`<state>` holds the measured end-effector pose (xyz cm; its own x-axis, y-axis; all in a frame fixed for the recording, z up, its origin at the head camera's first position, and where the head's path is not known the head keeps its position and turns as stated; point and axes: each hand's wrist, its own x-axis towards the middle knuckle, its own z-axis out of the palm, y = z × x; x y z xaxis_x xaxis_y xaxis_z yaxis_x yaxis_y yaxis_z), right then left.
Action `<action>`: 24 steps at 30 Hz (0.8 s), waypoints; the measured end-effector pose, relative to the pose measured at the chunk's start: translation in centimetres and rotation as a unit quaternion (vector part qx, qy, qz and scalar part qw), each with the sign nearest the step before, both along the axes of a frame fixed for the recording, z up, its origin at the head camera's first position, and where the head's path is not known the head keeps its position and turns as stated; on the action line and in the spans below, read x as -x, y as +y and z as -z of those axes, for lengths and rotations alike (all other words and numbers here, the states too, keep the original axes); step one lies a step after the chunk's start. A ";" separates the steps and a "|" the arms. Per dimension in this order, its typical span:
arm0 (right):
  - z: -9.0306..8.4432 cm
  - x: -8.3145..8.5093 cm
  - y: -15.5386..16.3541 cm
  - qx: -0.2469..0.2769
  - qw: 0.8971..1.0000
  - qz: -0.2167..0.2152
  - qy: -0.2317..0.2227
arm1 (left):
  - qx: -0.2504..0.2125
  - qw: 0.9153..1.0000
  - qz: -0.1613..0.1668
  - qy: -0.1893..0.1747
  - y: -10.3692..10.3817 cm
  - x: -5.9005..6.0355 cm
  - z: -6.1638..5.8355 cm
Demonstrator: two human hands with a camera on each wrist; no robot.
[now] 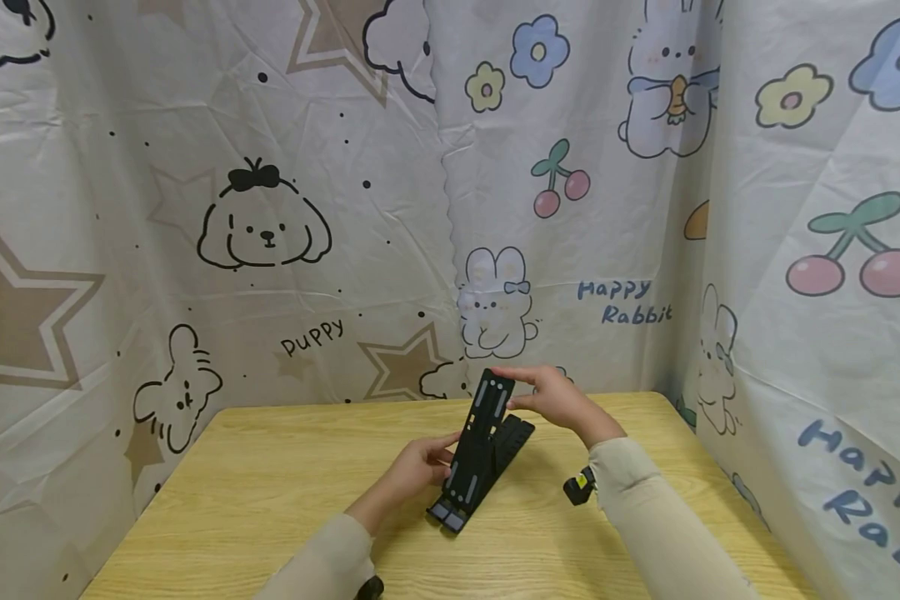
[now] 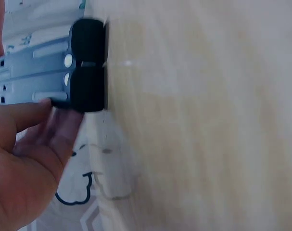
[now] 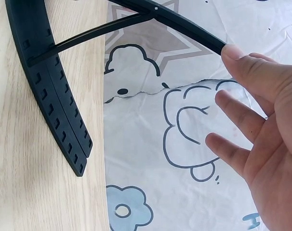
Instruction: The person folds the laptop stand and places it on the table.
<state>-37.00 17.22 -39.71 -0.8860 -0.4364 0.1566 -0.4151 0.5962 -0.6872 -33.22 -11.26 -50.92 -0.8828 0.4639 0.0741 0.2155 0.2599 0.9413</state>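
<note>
"Happy Rabbit" curtain (image 1: 795,250) behind both hands — black folding stand (image 1: 480,446)

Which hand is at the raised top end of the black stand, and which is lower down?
The right hand touches the raised top end of the black stand with its fingertips; the left hand is on the side of its panel, nearer the wooden table.
</note>
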 end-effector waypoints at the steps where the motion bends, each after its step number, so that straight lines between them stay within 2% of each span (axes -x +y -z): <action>1: 0.0 0.0 0.0 0.000 1.000 0.000 0.000 | 0.011 1.000 -0.005 0.006 -0.1 -0.2 0.1; 4: 0.1 0.1 0.0 -0.001 1.000 -0.002 -0.002 | 0.041 0.999 -0.015 0.012 -0.3 -1.2 0.3; 12: -0.1 0.0 0.2 -0.002 1.000 -0.001 0.006 | 0.088 0.996 -0.004 -0.023 -0.6 -3.8 0.2; 18: -0.1 0.0 0.2 0.005 1.000 -0.005 0.003 | 0.164 0.986 -0.008 0.015 -0.2 -5.0 0.3; 24: 0.1 0.1 0.2 0.005 1.000 -0.006 0.007 | 0.215 0.974 -0.036 0.055 0.4 -5.2 0.6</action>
